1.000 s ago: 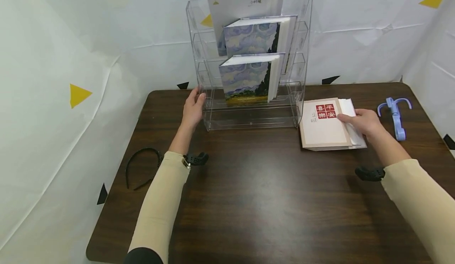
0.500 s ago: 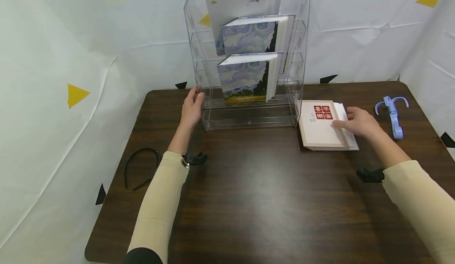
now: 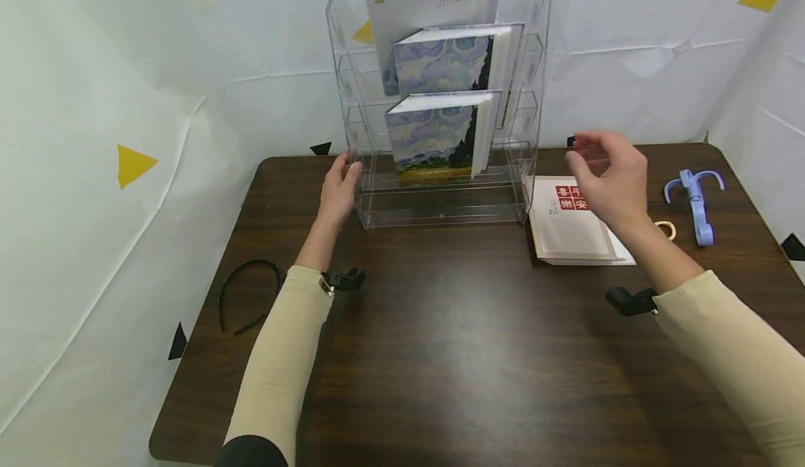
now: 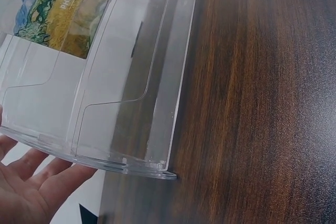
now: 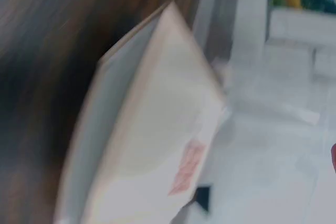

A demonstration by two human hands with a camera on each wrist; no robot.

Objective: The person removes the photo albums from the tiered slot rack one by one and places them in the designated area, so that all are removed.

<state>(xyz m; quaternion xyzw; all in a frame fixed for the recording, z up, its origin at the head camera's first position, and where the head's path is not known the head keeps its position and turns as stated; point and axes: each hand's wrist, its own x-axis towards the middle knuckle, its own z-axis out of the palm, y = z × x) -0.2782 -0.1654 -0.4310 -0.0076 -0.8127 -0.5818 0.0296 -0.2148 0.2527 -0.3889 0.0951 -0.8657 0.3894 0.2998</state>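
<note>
Book (image 3: 569,233) lies flat below and left of right hand (image 3: 613,177), the nearer hand; long axis seemingly runs away from the person. Right grip curved, moderately wide, nothing in it. Left hand (image 3: 338,191) touches clear rack (image 3: 440,216).

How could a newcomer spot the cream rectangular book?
On the dark wooden table, find the clear plastic tiered rack. Beside its base, on the person's right, lies the cream book; unlike the rack's painted-landscape books, its cover bears a red block.
</note>
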